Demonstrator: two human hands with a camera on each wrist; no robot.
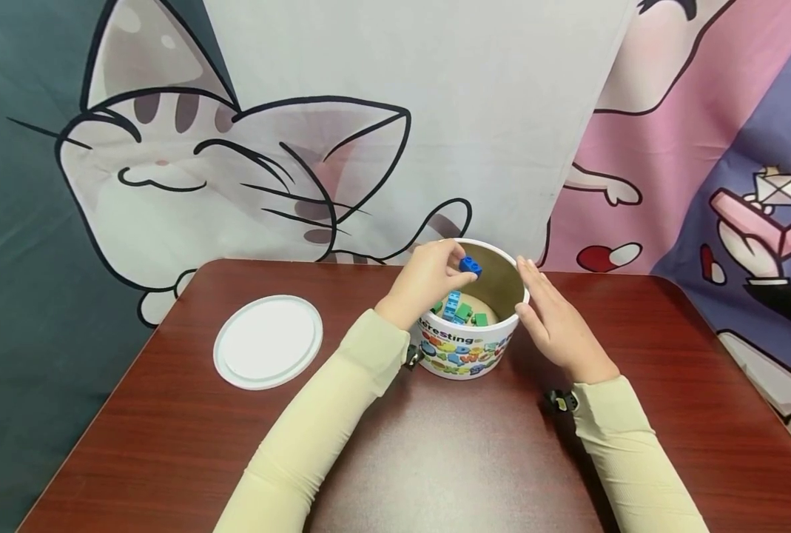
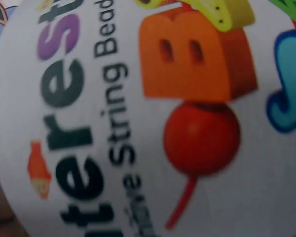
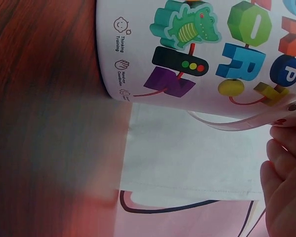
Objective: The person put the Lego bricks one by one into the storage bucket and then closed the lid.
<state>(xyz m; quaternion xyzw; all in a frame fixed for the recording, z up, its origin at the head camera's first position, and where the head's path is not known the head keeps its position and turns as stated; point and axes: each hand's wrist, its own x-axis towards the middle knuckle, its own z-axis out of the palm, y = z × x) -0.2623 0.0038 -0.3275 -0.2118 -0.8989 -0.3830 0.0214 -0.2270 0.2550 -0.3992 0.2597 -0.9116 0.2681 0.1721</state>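
Observation:
A round white tub (image 1: 465, 352) with colourful printing stands upright on the table. Over its mouth, my left hand (image 1: 428, 277) pinches a blue toy brick (image 1: 470, 266) between thumb and fingers. Several green and blue bricks (image 1: 463, 314) lie on the tub's floor. Against the right side of the rim rests my right hand (image 1: 555, 326), its fingers extended. The right wrist view shows those fingers (image 3: 281, 153) beside the tub's clear handle (image 3: 232, 124). Printed wall of the tub (image 2: 113, 197) fills the left wrist view, where the brick is hidden.
A round white lid (image 1: 268, 342) lies flat on the brown table (image 1: 395, 444), left of the tub. Behind the table's far edge hangs a cloth (image 1: 475, 111) with cartoon cat figures.

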